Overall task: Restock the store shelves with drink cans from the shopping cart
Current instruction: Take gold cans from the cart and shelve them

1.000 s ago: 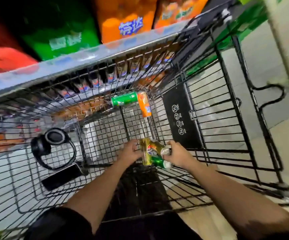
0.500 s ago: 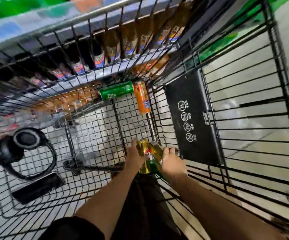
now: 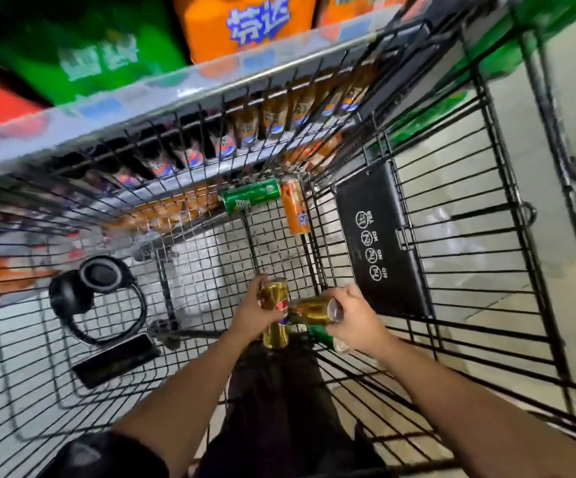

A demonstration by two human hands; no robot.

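Both my hands are inside the black wire shopping cart [image 3: 452,236]. My left hand [image 3: 255,315] grips a gold can [image 3: 274,319] that stands roughly upright. My right hand [image 3: 355,322] grips a second gold can [image 3: 314,310] lying sideways, its end against the first, and also holds a green can [image 3: 322,334] underneath, mostly hidden. At the cart's far end a green can [image 3: 251,194] and an orange can [image 3: 295,210] lie on the cart floor.
Black headphones [image 3: 96,298] and a dark phone [image 3: 115,360] lie in the cart's left part. A black plastic flap with icons [image 3: 379,243] hangs on the right wall. Beyond the cart stand shelves with bottles [image 3: 245,129] and large green and orange drink packs [image 3: 245,25].
The view has swung up and back, showing the shelf packs again. My hands have lifted the cans slightly off the cart floor; the two gold cans are now more apart.
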